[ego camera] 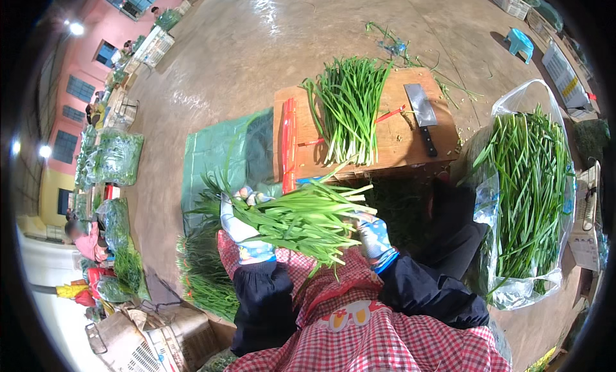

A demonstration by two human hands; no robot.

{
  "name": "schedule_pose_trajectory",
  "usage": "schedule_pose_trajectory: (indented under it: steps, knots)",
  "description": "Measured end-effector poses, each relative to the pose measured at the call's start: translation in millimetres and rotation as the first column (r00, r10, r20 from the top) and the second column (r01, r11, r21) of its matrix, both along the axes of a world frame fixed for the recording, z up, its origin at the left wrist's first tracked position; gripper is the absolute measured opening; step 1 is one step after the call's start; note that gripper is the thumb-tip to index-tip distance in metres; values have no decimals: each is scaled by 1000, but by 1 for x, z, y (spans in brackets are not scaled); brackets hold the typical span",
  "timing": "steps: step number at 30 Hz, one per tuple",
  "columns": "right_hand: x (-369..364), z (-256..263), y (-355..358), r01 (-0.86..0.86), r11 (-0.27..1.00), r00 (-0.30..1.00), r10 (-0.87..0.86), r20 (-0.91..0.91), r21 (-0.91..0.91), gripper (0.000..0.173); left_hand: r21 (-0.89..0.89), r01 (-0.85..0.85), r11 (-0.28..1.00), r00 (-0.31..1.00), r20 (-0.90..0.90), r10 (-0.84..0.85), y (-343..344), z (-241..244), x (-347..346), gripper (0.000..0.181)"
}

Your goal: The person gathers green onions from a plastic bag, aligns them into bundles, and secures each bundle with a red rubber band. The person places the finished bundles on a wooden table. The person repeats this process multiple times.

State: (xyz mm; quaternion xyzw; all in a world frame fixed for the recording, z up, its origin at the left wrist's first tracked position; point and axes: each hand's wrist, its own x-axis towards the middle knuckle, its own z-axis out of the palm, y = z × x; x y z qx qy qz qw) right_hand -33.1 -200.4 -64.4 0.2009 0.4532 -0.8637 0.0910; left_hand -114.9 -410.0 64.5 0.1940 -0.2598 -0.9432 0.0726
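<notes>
Both gloved hands hold a loose bunch of long green leafy stalks, probably garlic chives (298, 213), level above the lap. My left hand (240, 218) is closed around the leafy end. My right hand (373, 235) grips the pale cut ends. Ahead, on a wooden board (399, 150), another bunch of chives (356, 107) lies across a red tie strip. A bundle of red strips (288, 145) is at the board's left, and a cleaver (422, 112) with a black handle rests at its right. My fingertips are partly hidden by the stalks.
A large clear plastic bag of chives (527, 194) stands at the right. Tied chives (207, 275) lie at the left beside a green sheet (211, 150). Trimmings (414, 59) litter the floor behind the board. A blue stool (519, 43) stands far right; a person in pink (91, 242) sits far left.
</notes>
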Motion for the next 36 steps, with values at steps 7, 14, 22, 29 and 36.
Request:
schedule_pose_trajectory:
  steps: [7, 14, 22, 29, 36]
  knots:
    - [-7, 37, 87, 69, 954, 998, -62, -33, 291, 15, 7, 97, 995, 990, -104, -96, -68, -27, -9, 31]
    - [-36, 135, 71, -184, 312, 758, 648, -68, 932, 62, -143, 102, 984, 989, -95, -117, -9, 25, 7, 29]
    - [-45, 95, 33, -107, 440, 691, 678, -252, 891, 21, -172, 229, 958, 934, -238, -266, 3, 28, 6, 28]
    - [-25, 62, 77, -605, 789, 780, 563, -271, -103, 22, -266, -195, 944, 972, 75, 222, -31, 8, -6, 23]
    - [-13, 72, 118, -372, -61, 566, 776, 278, 926, 37, -174, 241, 955, 890, -352, -289, -106, -46, -22, 27]
